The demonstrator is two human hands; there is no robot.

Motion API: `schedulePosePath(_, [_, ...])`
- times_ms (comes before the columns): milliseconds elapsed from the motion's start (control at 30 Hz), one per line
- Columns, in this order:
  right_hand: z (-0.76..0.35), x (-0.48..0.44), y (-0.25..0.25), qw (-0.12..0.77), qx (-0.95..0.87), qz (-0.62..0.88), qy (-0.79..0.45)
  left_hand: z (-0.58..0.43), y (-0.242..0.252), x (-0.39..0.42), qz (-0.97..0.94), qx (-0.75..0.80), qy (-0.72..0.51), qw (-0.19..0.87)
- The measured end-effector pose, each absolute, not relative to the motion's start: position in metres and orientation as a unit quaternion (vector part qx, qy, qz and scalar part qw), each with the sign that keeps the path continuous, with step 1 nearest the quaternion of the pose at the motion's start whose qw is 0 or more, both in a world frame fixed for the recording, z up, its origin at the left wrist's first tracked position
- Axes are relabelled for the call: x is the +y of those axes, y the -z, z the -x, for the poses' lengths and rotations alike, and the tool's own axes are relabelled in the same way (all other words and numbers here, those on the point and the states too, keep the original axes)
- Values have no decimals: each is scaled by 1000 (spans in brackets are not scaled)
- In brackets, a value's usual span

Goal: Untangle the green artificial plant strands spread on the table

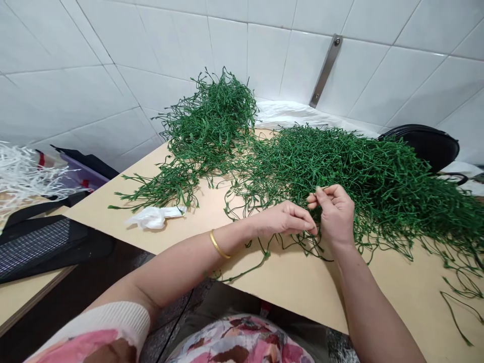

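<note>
Left hand and right hand sit close together, fingertips pinched on green vine strands — light, springy, snag-prone; take single stems, not the mass.

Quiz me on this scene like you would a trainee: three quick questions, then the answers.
1. Which wrist wears the gold bangle, left or right?
2. True or false: the crumpled white wad touches the right hand.
3. What are the right hand and the left hand reaching among?

Key:
1. Left.
2. False: it lies apart from both hands on the light wooden tabletop.
3. The green wiry strands spread across the tabletop.
</note>
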State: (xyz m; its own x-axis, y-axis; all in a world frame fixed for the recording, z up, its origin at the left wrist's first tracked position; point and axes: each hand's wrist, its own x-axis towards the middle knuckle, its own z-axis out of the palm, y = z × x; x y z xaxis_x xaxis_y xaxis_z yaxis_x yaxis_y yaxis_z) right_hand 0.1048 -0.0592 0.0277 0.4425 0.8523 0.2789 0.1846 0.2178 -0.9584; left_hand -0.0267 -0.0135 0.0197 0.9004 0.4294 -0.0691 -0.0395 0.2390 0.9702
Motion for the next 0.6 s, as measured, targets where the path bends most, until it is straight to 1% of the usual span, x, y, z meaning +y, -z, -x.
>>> schedulePosePath(33, [-107, -58, -27, 624, -462, 577, -253, 26, -18, -13, -585, 168, -166, 776])
schedulePosePath(100, [-111, -56, -25, 585, -499, 611, -189, 25, -13, -8, -545, 196, -222, 785])
schedulePosePath(200, [-117, -53, -20, 500, -564, 657, -7, 26, -10, 4, -487, 215, -286, 796])
schedulePosePath(267, [-119, -53, -16, 453, -578, 669, 114, 27, -11, 10, -455, 195, -314, 810])
schedulePosePath(333, [-121, -53, -13, 421, -582, 668, 194, 27, -16, 12, -424, 162, -330, 828])
schedulePosePath(433, [-120, -53, -8, 385, -621, 641, 235, 30, -30, 12, -386, 139, -357, 839])
schedulePosePath(600, [-114, -52, -3, 354, -671, 606, 237, 41, -61, 14, -349, 134, -394, 840])
